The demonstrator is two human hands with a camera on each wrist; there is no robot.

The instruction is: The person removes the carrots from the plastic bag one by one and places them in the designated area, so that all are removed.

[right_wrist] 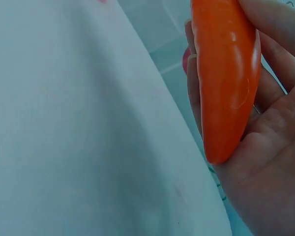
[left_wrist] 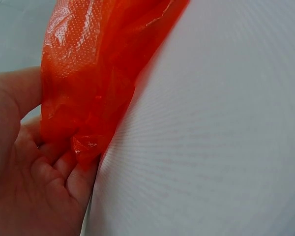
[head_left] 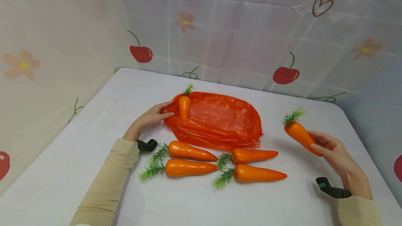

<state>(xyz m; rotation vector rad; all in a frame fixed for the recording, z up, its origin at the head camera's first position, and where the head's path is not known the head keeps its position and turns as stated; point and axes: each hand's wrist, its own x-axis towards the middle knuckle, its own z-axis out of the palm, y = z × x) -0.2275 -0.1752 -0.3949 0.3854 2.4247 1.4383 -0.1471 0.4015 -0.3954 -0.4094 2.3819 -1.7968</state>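
A red plastic bag (head_left: 216, 114) lies with its mouth spread wide, and one carrot (head_left: 184, 106) stands in its left end, leafy top up. My left hand (head_left: 153, 114) holds the bag's left edge between thumb and fingers; in the left wrist view the crinkled film (left_wrist: 83, 98) covers part of the fingers. At the right, my right hand (head_left: 329, 151) grips another carrot (head_left: 299, 134) near its tip, raised above the table with its green top pointing up and left. The carrot's tapered end (right_wrist: 228, 88) lies along the palm in the right wrist view.
In front of the bag lie several carrots in two pairs, a left pair (head_left: 191, 167) and a right pair (head_left: 260, 173), tips to the right. A white cloth covers the table (head_left: 245, 205). Printed curtains (head_left: 220, 37) hang behind it and at both sides.
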